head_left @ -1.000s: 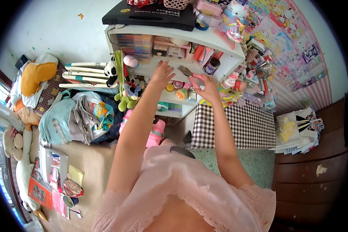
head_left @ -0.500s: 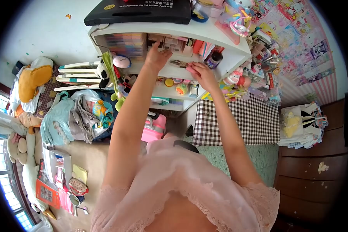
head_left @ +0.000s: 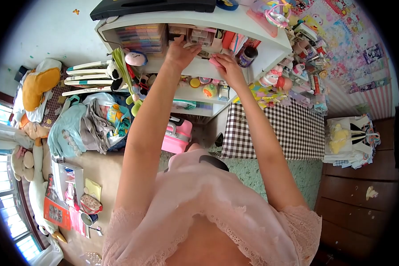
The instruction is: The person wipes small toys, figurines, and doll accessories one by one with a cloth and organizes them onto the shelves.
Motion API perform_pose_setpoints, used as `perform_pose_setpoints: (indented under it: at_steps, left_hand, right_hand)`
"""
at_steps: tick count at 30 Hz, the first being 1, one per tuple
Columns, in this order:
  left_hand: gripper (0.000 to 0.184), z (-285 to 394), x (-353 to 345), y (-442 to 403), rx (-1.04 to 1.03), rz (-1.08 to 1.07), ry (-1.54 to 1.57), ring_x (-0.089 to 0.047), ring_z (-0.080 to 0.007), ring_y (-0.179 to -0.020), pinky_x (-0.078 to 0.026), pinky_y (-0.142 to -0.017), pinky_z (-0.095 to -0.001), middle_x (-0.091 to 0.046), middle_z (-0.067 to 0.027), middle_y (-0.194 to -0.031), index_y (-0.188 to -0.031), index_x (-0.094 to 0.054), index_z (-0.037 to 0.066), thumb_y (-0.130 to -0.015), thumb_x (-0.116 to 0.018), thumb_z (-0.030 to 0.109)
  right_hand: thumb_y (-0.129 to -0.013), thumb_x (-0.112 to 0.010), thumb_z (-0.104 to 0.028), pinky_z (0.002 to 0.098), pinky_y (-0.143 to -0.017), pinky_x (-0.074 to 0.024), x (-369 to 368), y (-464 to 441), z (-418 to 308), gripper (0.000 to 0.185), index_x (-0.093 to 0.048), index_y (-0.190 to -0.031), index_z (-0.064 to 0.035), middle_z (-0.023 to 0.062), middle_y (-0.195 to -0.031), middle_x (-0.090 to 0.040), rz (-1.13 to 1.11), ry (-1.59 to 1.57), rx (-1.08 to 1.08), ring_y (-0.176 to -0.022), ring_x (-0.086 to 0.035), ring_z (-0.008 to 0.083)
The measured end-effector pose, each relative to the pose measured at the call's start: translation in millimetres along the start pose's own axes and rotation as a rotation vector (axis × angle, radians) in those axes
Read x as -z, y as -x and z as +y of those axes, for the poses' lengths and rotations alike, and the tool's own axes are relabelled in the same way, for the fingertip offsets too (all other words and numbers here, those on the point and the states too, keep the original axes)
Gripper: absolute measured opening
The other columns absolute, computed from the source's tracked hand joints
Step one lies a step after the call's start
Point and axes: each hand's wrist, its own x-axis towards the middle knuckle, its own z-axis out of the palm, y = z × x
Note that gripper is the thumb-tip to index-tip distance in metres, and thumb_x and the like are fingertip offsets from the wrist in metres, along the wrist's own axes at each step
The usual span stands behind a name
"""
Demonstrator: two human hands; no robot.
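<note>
My right hand (head_left: pixel 227 67) is closed round the pink handles of a pair of pliers (head_left: pixel 215 61). Their metal jaws point left toward my other hand and are partly hidden. With fingers apart and nothing visible in it, my left hand (head_left: pixel 181 54) reaches into the upper compartment of the white shelf unit (head_left: pixel 199 69). Just beyond its fingertips stands a small box with clear drawers (head_left: pixel 202 36). A dark bottle with a purple label (head_left: pixel 247 56) stands right of my right hand.
Stacked coloured cases (head_left: pixel 142 39) fill the compartment's left side. A black case (head_left: pixel 153 9) lies on top of the unit. Small toys (head_left: pixel 210 90) sit on the lower shelf. Below are a pink suitcase (head_left: pixel 177 136) and a checkered cloth (head_left: pixel 272 133).
My right hand has moved the pliers up and slightly left, deeper into the compartment. My left hand stays near the drawer box, its fingers a little higher. The view has shifted slightly.
</note>
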Motion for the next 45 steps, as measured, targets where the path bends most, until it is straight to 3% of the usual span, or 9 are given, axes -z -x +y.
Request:
perform_pose_setpoints:
  at_steps: [16,22,28,32,34,39,40,43,45]
  left_hand:
    - [0.056,12,18,57,-0.004,0.032,-0.402,-0.035,-0.0391,-0.132,-0.033,-0.108,-0.0476,-0.027,-0.0237,-0.146,-0.143,-0.025,0.003,-0.098,-0.045,0.027]
    - [0.048,15,24,79,-0.008,-0.003,-0.538,-0.044,-0.0297,-0.128,-0.035,-0.107,-0.0408,-0.043,-0.0164,-0.140,-0.139,-0.034,0.004,-0.100,-0.037,0.032]
    - [0.050,10,53,110,0.151,-0.207,-0.739,-0.045,-0.0253,-0.127,-0.036,-0.104,-0.0372,-0.049,-0.0130,-0.137,-0.141,-0.037,0.005,-0.101,-0.033,0.036]
    - [0.054,9,88,120,0.291,-0.339,-0.738,-0.048,-0.0239,-0.125,-0.034,-0.105,-0.0368,-0.053,-0.0144,-0.132,-0.138,-0.041,0.002,-0.099,-0.039,0.040]
    - [0.057,14,108,128,0.302,-0.357,-0.745,-0.046,-0.0260,-0.127,-0.033,-0.107,-0.0371,-0.048,-0.0174,-0.136,-0.139,-0.038,-0.001,-0.099,-0.039,0.041]
    - [0.054,29,201,156,0.260,-0.207,-0.713,-0.045,-0.0252,-0.128,-0.034,-0.106,-0.0367,-0.047,-0.0147,-0.138,-0.138,-0.040,0.002,-0.098,-0.043,0.039]
    - [0.051,31,226,160,0.300,-0.087,-0.766,-0.046,-0.0219,-0.127,-0.036,-0.104,-0.0356,-0.047,-0.0102,-0.139,-0.138,-0.042,0.007,-0.097,-0.047,0.037]
    - [0.051,18,346,157,0.337,0.043,-1.192,-0.048,-0.0225,-0.123,-0.037,-0.101,-0.0362,-0.050,-0.0101,-0.135,-0.136,-0.045,0.008,-0.094,-0.053,0.036]
    - [0.058,2,388,160,0.206,0.033,-1.662,-0.049,-0.0290,-0.122,-0.038,-0.101,-0.0386,-0.053,-0.0179,-0.130,-0.135,-0.046,0.007,-0.089,-0.060,0.039]
  right_hand:
    - [-0.083,-0.058,-0.007,0.0382,-0.098,-0.0415,-15,9,3,0.034,-0.060,-0.117,-0.0053,0.0100,-0.124,-0.056,0.117,-0.086,0.042,-0.117,-0.048,0.0312]
    - [-0.082,-0.061,-0.007,0.0388,-0.099,-0.0400,-12,10,0,0.037,-0.058,-0.119,-0.0048,0.0115,-0.125,-0.055,0.152,-0.171,0.034,-0.116,-0.050,0.0325]
    - [-0.076,-0.065,-0.009,0.0389,-0.084,-0.0467,-5,40,-48,0.026,-0.058,-0.100,-0.0031,0.0126,-0.101,-0.059,0.398,-0.124,0.166,-0.097,-0.057,0.0309]
    - [-0.075,-0.065,-0.012,0.0374,-0.076,-0.0482,-82,115,-107,0.018,-0.058,-0.090,-0.0051,0.0111,-0.095,-0.058,-0.086,-0.314,0.216,-0.086,-0.059,0.0305]
    - [-0.079,-0.064,-0.015,0.0384,-0.084,-0.0471,-150,137,-119,0.023,-0.058,-0.099,-0.0052,0.0117,-0.098,-0.056,-0.354,-0.317,0.059,-0.099,-0.056,0.0300]
    - [-0.075,-0.068,-0.043,0.0398,-0.107,-0.0330,-305,176,-107,0.088,-0.029,-0.140,0.0017,0.0228,-0.144,-0.033,-0.744,-0.050,-0.326,-0.134,-0.032,0.0346]
    - [-0.075,-0.068,-0.043,0.0398,-0.107,-0.0330,-313,172,-110,0.088,-0.029,-0.140,0.0017,0.0228,-0.144,-0.033,-0.741,-0.053,-0.339,-0.134,-0.032,0.0346]
    - [-0.075,-0.065,-0.053,0.0388,-0.107,-0.0327,-326,169,-112,0.093,-0.030,-0.140,0.0023,0.0220,-0.144,-0.033,-0.943,0.052,-0.533,-0.134,-0.032,0.0354]
    - [-0.074,-0.064,-0.060,0.0409,-0.099,-0.0402,-334,176,-100,0.094,-0.034,-0.136,0.0038,0.0235,-0.131,-0.045,-0.945,0.081,-0.521,-0.122,-0.044,0.0356]
